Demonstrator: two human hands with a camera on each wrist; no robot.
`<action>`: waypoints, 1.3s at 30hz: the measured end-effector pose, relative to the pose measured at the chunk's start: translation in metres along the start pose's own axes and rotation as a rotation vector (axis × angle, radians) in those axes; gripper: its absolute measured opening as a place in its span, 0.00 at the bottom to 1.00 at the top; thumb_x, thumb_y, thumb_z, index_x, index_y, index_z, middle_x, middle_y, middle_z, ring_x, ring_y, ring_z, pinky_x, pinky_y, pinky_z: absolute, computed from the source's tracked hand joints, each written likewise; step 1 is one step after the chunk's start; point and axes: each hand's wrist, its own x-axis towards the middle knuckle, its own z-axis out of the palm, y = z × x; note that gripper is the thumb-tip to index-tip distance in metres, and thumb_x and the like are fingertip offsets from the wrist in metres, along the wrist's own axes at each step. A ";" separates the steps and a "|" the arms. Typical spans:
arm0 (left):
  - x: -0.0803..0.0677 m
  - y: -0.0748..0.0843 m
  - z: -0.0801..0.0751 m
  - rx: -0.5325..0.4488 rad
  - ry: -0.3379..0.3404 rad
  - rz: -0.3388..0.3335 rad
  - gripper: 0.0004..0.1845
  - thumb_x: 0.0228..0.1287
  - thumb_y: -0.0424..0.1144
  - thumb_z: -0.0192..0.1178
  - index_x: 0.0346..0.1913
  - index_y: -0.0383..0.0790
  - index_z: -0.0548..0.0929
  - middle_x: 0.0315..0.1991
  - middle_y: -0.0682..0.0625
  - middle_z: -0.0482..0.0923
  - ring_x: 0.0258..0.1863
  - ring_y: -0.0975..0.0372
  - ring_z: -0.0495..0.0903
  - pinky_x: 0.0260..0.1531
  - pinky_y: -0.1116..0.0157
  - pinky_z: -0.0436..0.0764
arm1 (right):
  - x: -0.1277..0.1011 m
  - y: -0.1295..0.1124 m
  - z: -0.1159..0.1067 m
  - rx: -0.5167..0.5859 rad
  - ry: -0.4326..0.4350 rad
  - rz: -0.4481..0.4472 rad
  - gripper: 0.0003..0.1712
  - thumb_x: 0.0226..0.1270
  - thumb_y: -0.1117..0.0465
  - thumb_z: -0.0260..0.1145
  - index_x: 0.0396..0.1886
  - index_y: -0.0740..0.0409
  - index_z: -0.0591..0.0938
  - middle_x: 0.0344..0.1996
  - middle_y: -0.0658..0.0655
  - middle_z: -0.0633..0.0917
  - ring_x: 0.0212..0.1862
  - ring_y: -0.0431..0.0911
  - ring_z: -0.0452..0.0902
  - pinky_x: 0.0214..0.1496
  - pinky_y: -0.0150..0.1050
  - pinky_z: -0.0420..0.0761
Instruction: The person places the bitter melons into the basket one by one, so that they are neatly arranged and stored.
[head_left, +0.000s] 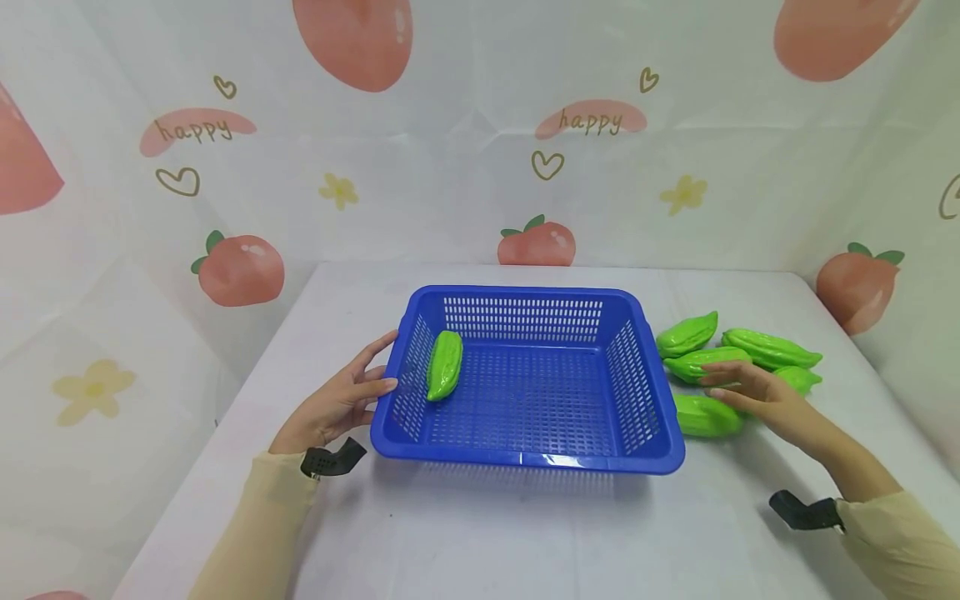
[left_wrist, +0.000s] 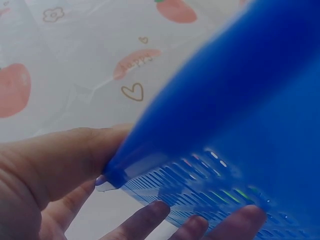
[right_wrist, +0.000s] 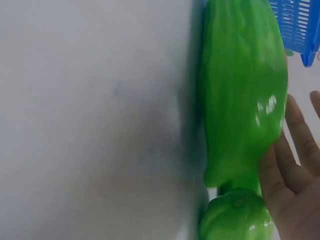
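The left hand (head_left: pixel 341 400) presses against the nine-o'clock wall of the blue basket (head_left: pixel 525 458), thumb over the rim and fingers nearly straight along the perforated side, gripping nothing else. The right hand (head_left: pixel 757 398) hovers flat and relaxed, fingers extended and holding nothing, over a cluster of green gourds (head_left: pixel 705 365) lying on the white table (head_left: pixel 480 533) at the basket's three o'clock, its palm just beside the nearest one. Inside the basket a single green gourd (head_left: pixel 444 365) leans against the nine-o'clock wall.
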 end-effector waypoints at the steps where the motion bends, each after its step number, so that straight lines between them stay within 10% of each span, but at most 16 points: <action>1: 0.000 0.000 0.000 0.001 -0.001 0.001 0.42 0.68 0.38 0.60 0.74 0.73 0.50 0.65 0.43 0.68 0.45 0.55 0.84 0.45 0.54 0.84 | -0.001 0.000 0.000 -0.008 -0.010 0.009 0.22 0.72 0.64 0.57 0.62 0.67 0.70 0.49 0.33 0.80 0.50 0.21 0.74 0.45 0.22 0.77; 10: 0.000 0.000 0.000 0.024 0.007 0.005 0.42 0.68 0.39 0.60 0.75 0.70 0.49 0.70 0.38 0.62 0.46 0.55 0.84 0.45 0.55 0.84 | -0.004 -0.006 0.006 -0.032 -0.096 0.061 0.26 0.71 0.61 0.59 0.65 0.67 0.68 0.56 0.64 0.79 0.48 0.22 0.74 0.44 0.31 0.82; 17: 0.001 0.000 0.000 0.029 0.009 0.005 0.42 0.68 0.39 0.60 0.75 0.71 0.48 0.70 0.38 0.61 0.47 0.55 0.84 0.46 0.54 0.84 | 0.000 -0.011 0.011 -0.039 -0.146 0.132 0.33 0.71 0.58 0.61 0.70 0.66 0.62 0.60 0.76 0.72 0.57 0.71 0.73 0.43 0.49 0.84; 39: 0.002 0.001 0.003 0.027 0.025 -0.010 0.43 0.67 0.38 0.60 0.75 0.70 0.48 0.72 0.37 0.58 0.49 0.53 0.83 0.47 0.50 0.83 | 0.009 -0.016 0.017 0.054 -0.276 0.302 0.46 0.65 0.55 0.66 0.74 0.66 0.52 0.60 0.81 0.65 0.52 0.62 0.78 0.42 0.51 0.85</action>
